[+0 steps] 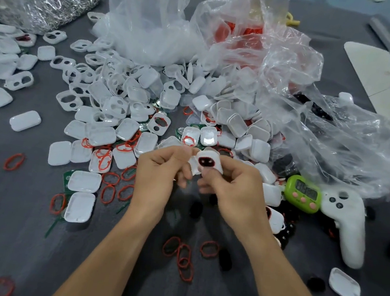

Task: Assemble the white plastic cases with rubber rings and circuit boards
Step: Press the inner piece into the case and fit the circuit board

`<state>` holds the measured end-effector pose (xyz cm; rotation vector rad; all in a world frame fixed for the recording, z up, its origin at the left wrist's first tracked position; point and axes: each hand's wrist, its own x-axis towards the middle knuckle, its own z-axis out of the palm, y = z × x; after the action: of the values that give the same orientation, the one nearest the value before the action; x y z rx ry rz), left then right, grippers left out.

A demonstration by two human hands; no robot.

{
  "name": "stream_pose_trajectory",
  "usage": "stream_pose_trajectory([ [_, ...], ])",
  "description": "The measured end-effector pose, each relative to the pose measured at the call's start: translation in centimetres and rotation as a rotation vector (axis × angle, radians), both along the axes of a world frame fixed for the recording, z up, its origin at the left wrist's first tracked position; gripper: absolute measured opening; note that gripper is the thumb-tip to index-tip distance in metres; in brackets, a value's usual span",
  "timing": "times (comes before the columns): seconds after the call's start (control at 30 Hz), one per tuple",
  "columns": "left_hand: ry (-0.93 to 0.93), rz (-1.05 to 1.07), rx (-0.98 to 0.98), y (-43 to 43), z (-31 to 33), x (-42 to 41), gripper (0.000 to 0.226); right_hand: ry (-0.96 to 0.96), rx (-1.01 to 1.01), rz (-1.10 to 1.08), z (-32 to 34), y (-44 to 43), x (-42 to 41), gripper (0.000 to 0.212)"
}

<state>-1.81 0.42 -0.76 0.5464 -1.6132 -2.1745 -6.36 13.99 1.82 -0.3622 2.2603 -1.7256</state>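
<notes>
Head cam: both hands are up over the middle of the grey worktop (22, 225), sharing one small white rounded plastic case (215, 161). The case faces the camera, with a dark oval opening rimmed in red. On the right hand (233, 188), the thumb sits on the case's near edge and the fingers are curled behind it, so it is gripped. On the left hand (160, 168), the fingers are curled, and thumb and forefinger pinch the case's left edge; the contact is slightly blurred. The case is in the air, just near of the big heap of white plastic case shells (130, 106), which spreads far and left. Loose red rubber rings (183, 256) are scattered on the worktop, with a cluster between the forearms and more to the left. Green circuit boards (66, 177) poke out from under shells on the near left. Crumpled clear plastic bags (293, 86) lie far centre and right. A green digital timer (304, 193) sits right of the hands, touching a white handheld controller (346, 221). A bag of shiny metal clips (47, 2) lies far left.
</notes>
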Motion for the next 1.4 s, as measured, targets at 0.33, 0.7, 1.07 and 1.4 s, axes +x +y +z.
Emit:
stream_pose_trajectory([
  [0.33,-0.100,-0.055,-0.143,0.4,0.0,0.1,0.018,-0.421,-0.276,-0.022,0.2,0.7,0.1,0.027],
  [0.7,-0.058,-0.109,-0.330,0.6,-0.2,0.3,0.022,-0.320,-0.141,-0.169,-0.6,0.0,0.4,0.032],
  [1.07,-0.054,-0.086,-0.227,0.8,0.1,0.1,0.023,-0.367,-0.294,-0.065,-0.1,0.2,0.3,0.026],
  [1.4,-0.126,0.015,-0.243,1.5,-0.2,-0.1,0.017,-0.376,-0.229,0.016,-1.1,0.7,0.3,0.031],
])
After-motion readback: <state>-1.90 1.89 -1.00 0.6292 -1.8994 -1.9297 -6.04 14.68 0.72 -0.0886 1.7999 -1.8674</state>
